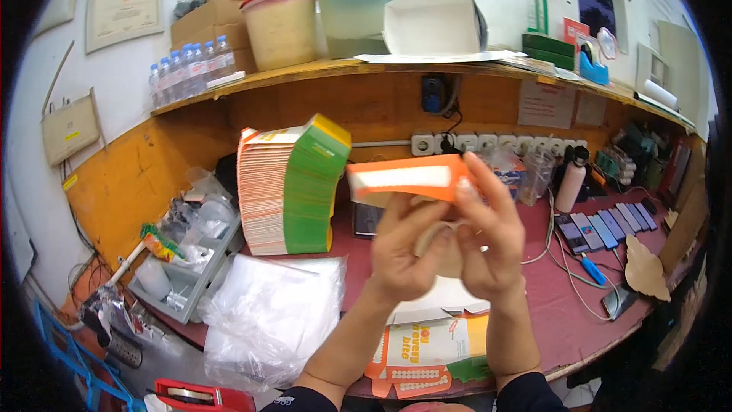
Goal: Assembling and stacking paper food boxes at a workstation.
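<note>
Both hands hold up a small orange and white carton [415, 168] above the table. My left hand [408, 252] grips it from below, its fingers curled under the near side. My right hand [492, 240] has its fingers pressed on the carton's right end. Its inside and far side are hidden from me. Beneath my wrists lies a flat unfolded carton [427, 347] in white, yellow, orange and green, next to the table's near edge. Behind my left hand stands a tall stack of flat cartons [267, 191], with orange and white edges and a green and yellow face.
Clear plastic bags [274, 313] lie left of my forearms, beside a grey tray [164, 305] of loose items. A red tape dispenser [202, 397] sits at the lower left. Several phones [606, 225], cables and a pink bottle [572, 179] are on the right. A wooden shelf [305, 72] spans the back.
</note>
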Demonstrator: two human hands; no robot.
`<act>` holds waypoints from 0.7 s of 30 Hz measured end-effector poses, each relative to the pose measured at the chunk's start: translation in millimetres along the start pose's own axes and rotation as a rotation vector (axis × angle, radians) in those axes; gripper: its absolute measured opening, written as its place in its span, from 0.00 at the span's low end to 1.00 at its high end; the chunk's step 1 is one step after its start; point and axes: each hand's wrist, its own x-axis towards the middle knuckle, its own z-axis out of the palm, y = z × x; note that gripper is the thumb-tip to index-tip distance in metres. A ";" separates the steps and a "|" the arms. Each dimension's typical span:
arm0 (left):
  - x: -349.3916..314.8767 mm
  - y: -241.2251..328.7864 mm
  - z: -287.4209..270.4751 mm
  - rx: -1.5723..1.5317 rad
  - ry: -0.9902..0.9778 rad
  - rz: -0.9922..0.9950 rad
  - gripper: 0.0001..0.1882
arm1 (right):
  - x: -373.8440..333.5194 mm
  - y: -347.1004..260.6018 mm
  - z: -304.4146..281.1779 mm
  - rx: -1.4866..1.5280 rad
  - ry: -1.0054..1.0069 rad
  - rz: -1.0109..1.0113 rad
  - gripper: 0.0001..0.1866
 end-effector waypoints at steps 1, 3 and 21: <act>-2.9 9.8 1.9 -0.103 -0.065 -0.139 0.23 | -1.6 6.4 1.0 0.075 0.053 0.001 0.21; 2.7 14.6 -0.5 0.181 -0.324 0.056 0.28 | 1.6 9.6 -4.5 0.131 0.011 -0.045 0.22; 10.5 1.9 -6.0 -0.139 -0.065 0.116 0.17 | -16.5 6.5 -8.2 0.441 0.431 0.346 0.21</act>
